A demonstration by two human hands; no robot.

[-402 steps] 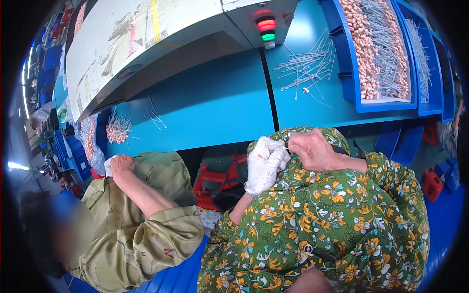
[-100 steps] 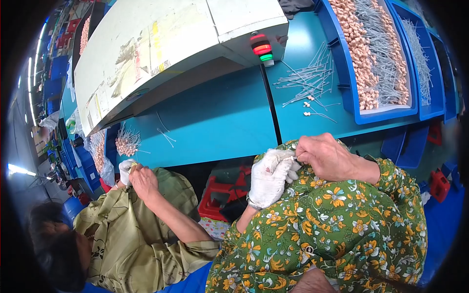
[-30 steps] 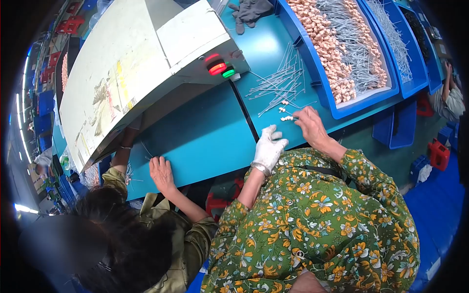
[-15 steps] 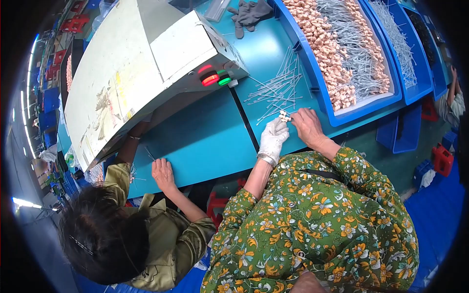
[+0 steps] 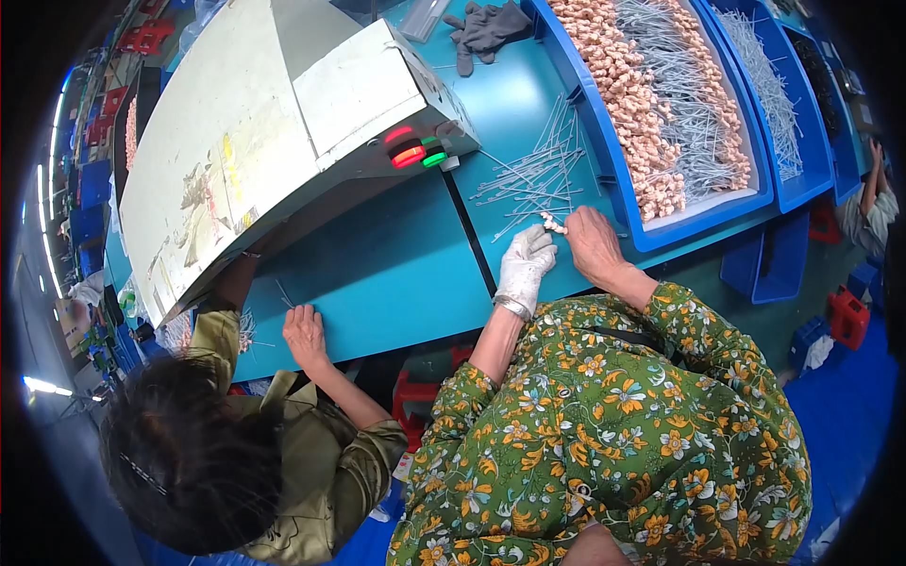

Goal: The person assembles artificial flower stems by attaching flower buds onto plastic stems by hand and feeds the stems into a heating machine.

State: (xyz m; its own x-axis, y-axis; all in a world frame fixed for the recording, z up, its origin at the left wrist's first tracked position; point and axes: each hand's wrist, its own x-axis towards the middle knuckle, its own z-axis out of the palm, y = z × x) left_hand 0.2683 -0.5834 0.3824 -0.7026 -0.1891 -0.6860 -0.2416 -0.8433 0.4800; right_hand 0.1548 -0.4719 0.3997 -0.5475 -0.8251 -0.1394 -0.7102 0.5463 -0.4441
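Note:
My left hand (image 5: 525, 268), in a white glove, rests at the teal table's front edge with its fingers bent together beside a few small pink pieces (image 5: 553, 224). Close on the right, my bare right hand (image 5: 595, 247) has its fingers pinched at the same pink pieces; its fingertips hide part of them. Just beyond both hands lies a loose pile of thin grey wires (image 5: 536, 174). To the right, a blue tray (image 5: 634, 215) holds rows of pink-ended wires.
A white machine housing (image 5: 377, 90) with red and green buttons covers the left table. A co-worker (image 5: 193, 453) leans there, one hand under the housing. A dark glove (image 5: 488, 34) lies at the back. More blue trays (image 5: 819, 193) stand right; red stools are below.
My hands have gone from in front of my body to the table, and my fingers have closed at the pink pieces. The co-worker has leaned forward, one arm now under the housing.

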